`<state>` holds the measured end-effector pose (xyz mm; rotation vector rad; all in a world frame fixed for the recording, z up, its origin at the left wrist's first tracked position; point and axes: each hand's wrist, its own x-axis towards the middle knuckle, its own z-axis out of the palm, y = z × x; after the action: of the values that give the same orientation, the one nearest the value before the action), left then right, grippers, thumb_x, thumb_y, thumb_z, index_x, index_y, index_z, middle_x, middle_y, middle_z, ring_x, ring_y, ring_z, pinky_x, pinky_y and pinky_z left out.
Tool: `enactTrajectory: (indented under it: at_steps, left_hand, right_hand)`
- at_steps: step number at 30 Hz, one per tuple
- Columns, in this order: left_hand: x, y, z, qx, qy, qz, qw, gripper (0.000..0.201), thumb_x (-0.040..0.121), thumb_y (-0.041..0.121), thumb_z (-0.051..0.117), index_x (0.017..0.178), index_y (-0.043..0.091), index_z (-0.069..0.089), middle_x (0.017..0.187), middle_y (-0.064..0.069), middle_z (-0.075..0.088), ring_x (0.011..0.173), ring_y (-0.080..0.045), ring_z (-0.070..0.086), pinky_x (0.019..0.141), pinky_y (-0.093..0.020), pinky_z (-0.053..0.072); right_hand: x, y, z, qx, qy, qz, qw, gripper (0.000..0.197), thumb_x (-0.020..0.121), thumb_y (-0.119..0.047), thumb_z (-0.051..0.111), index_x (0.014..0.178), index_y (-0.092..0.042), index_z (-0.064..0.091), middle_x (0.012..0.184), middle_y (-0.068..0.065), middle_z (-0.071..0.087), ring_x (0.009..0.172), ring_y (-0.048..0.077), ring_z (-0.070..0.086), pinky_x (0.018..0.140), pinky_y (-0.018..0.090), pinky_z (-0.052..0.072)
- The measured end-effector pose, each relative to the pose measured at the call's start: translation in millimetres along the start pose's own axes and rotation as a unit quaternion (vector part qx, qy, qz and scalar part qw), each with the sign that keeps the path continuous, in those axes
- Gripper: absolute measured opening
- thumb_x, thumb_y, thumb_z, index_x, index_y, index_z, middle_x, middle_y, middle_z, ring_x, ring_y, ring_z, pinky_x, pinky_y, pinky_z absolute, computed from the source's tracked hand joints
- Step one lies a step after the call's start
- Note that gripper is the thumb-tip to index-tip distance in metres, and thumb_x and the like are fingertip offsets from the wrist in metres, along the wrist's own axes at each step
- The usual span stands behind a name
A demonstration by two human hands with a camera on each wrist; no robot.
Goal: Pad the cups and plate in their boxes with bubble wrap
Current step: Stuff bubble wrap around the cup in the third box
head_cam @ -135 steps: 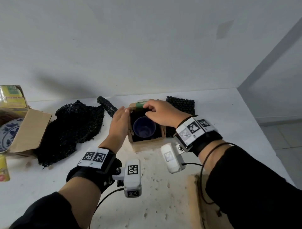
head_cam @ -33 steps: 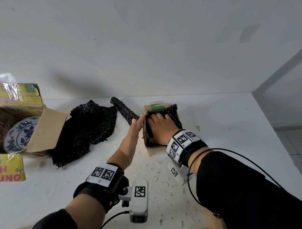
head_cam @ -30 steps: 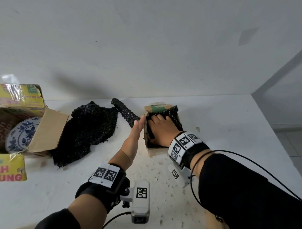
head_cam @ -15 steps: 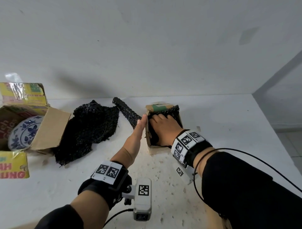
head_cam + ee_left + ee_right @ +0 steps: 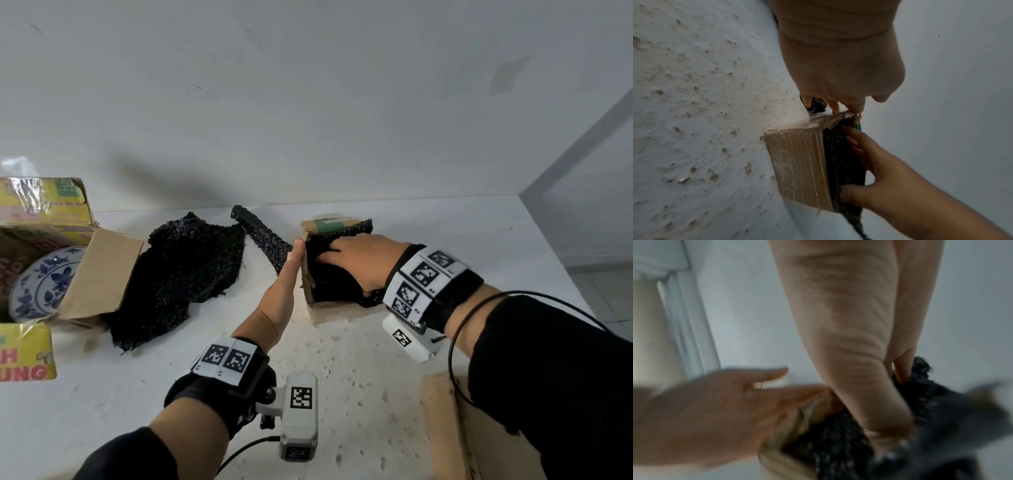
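A small cardboard box (image 5: 331,313) stands mid-table, filled to its rim with black bubble wrap (image 5: 329,284); the cup inside is hidden under it. My right hand (image 5: 342,253) lies across the top of the wrap, fingers spread and pressing down. My left hand (image 5: 293,263) stays flat and straight against the box's left wall. The left wrist view shows the box (image 5: 799,162), the wrap (image 5: 840,154) and the right hand (image 5: 879,170) on it. The right wrist view is blurred, showing only the wrap (image 5: 838,447). The blue-patterned plate (image 5: 41,281) lies in a large open box (image 5: 99,274) at the far left.
A loose heap of black bubble wrap (image 5: 185,274) lies between the two boxes, with a rolled piece (image 5: 260,236) leaning toward the small box. A flat wooden-looking block (image 5: 442,428) sits near my right forearm. The wall runs close behind; the table ends at the right.
The cup seen in the small box 4.5 s ago is now covered by wrap. Over the last second my right hand turned flatter across the wrap, its forearm swinging right. The left hand held still.
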<state>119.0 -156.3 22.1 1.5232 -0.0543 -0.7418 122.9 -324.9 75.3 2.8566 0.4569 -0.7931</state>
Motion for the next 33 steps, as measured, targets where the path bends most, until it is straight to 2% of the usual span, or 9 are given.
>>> enactTrajectory:
  at_steps: [6,9,13,15,18,23,26,31,33]
  left_hand:
    - [0,0,0,0.006,0.001,0.002,1.0,0.079,0.073,0.083,0.03,0.144,0.047,0.025,0.154,0.024,0.017,0.14,0.005,0.013,0.119,-0.04,0.011]
    - [0,-1,3,0.0,0.004,0.024,1.0,0.049,0.097,0.058,0.02,0.144,0.046,0.024,0.148,0.03,0.018,0.131,0.013,0.013,0.119,-0.033,0.01]
    - [2,-2,2,0.008,-0.003,0.028,1.0,0.046,0.098,0.054,0.017,0.144,0.048,0.022,0.15,0.028,0.016,0.137,0.009,0.011,0.119,-0.035,0.009]
    - [4,-3,0,0.013,-0.006,0.029,0.999,0.047,0.098,0.054,0.018,0.144,0.048,0.022,0.15,0.028,0.016,0.139,0.006,0.011,0.119,-0.035,0.009]
    - [4,-3,0,0.013,-0.007,0.039,0.999,0.046,0.1,0.049,0.018,0.145,0.044,0.023,0.146,0.03,0.019,0.137,0.007,0.015,0.117,-0.03,0.012]
    - [6,-6,0,0.02,-0.004,0.047,0.999,0.046,0.101,0.045,0.016,0.147,0.04,0.021,0.154,0.022,0.015,0.142,0.003,0.011,0.12,-0.035,0.01]
    - [6,-7,-1,0.024,-0.009,0.04,0.999,0.046,0.101,0.047,0.016,0.146,0.043,0.02,0.154,0.023,0.015,0.142,0.004,0.01,0.12,-0.036,0.009]
    - [5,-5,1,0.02,-0.009,0.04,0.999,0.045,0.101,0.046,0.018,0.147,0.043,0.02,0.152,0.027,0.016,0.139,0.007,0.013,0.12,-0.032,0.012]
    - [3,-6,3,0.024,-0.007,0.043,0.999,0.046,0.102,0.045,0.019,0.147,0.041,0.018,0.152,0.027,0.015,0.139,0.008,0.013,0.12,-0.031,0.012]
  right_hand:
    - [5,-9,23,-0.058,0.085,0.012,0.995,0.068,0.087,-0.011,0.052,0.145,-0.027,0.021,0.137,0.01,0.035,0.12,0.028,0.04,0.097,0.035,0.035]
    - [5,-6,24,-0.04,0.086,0.009,0.995,0.069,0.086,-0.011,0.053,0.145,-0.03,0.022,0.135,0.009,0.037,0.119,0.027,0.041,0.095,0.035,0.035]
    - [1,-9,21,0.116,0.051,0.032,0.991,0.059,0.086,-0.013,0.055,0.141,-0.023,0.036,0.132,0.009,0.041,0.113,0.031,0.047,0.092,0.038,0.044]
    - [-2,-16,20,0.189,0.096,0.05,0.976,0.049,0.086,-0.009,0.052,0.134,-0.015,0.046,0.135,0.009,0.041,0.116,0.029,0.047,0.095,0.039,0.045]
    - [0,-31,30,0.183,0.208,0.135,0.951,0.05,0.089,-0.022,0.051,0.136,-0.006,0.04,0.147,0.017,0.026,0.134,0.034,0.028,0.11,0.04,0.031]
    - [15,-48,61,0.162,0.122,0.22,0.954,0.074,0.098,-0.05,0.021,0.149,0.0,0.0,0.154,0.026,-0.008,0.144,0.035,-0.01,0.118,0.043,-0.008]
    - [22,-55,60,0.176,0.095,0.231,0.952,0.074,0.097,-0.048,0.021,0.149,0.001,-0.001,0.154,0.027,-0.005,0.144,0.035,-0.006,0.117,0.041,-0.007]
    - [25,-46,57,0.203,0.154,0.222,0.941,0.062,0.092,-0.045,0.038,0.138,-0.005,0.025,0.138,0.021,0.032,0.126,0.035,0.032,0.108,0.04,0.022]
    - [25,-44,58,0.209,0.149,0.213,0.943,0.062,0.091,-0.046,0.038,0.137,-0.007,0.024,0.136,0.018,0.032,0.124,0.034,0.032,0.107,0.04,0.023]
